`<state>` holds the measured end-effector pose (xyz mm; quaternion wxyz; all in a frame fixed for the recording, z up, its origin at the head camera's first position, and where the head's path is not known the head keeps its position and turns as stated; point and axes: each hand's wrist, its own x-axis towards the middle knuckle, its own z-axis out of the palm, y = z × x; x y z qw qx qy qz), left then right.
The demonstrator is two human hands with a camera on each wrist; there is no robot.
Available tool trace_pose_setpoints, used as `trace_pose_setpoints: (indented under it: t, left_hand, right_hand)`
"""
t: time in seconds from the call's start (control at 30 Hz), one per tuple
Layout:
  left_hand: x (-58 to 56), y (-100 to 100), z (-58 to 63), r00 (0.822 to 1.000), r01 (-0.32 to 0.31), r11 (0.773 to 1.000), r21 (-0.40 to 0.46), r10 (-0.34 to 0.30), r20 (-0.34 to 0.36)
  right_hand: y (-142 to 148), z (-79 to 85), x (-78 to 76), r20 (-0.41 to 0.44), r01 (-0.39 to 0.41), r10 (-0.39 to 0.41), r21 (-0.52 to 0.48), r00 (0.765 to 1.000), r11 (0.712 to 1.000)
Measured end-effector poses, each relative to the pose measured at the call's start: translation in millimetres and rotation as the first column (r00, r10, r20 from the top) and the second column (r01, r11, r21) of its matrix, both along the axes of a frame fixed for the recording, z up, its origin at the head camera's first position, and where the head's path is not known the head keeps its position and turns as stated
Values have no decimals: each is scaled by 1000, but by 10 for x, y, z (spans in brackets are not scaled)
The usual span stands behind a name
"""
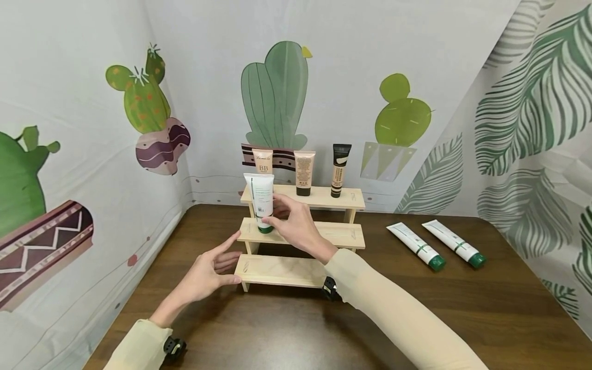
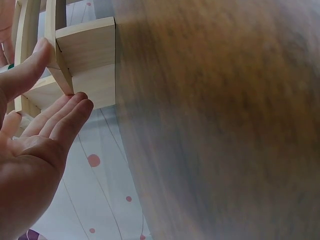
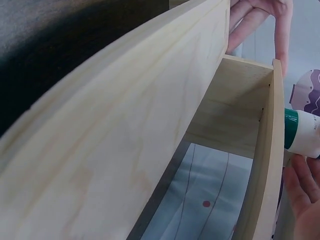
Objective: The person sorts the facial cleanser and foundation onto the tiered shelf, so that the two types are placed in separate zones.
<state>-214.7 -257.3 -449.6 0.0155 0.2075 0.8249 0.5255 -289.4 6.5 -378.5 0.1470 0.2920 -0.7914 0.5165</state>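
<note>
On the middle step of a three-tier wooden display stand [image 1: 277, 267], a white squeeze tube [image 1: 261, 192] stands upright on its green cap. My right hand [image 1: 298, 218] holds this tube low down, thumb in front; in the right wrist view its green cap [image 3: 291, 128] is right at the step's edge. My left hand [image 1: 205, 275] is at the stand's left end, its fingers fairly straight. The left wrist view has the thumb [image 2: 30, 70] against the lowest board and the fingertips [image 2: 82, 100] at that board's end.
Along the top step stand a BB cream tube [image 1: 262, 160], partly hidden, a beige tube with a black cap [image 1: 304, 172] and a slim black-and-beige tube [image 1: 339, 172]. Two white tubes with green caps, one nearer [image 1: 416, 246] and one farther right [image 1: 455, 244], lie on the brown table [image 1: 277, 334].
</note>
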Motion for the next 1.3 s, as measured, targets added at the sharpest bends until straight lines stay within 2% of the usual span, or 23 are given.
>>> trace_pose_setpoints:
  t: [0.97, 1.3]
  left_hand:
    - [9, 11, -7, 1000, 1, 1000, 9, -1, 10]
    - [-1, 11, -19, 1000, 0, 1000, 8, 0, 7]
  right_hand:
    - [23, -14, -29, -21, -20, 21, 28, 1000, 999]
    - [228, 30, 123, 5, 17, -17, -35, 1000, 999]
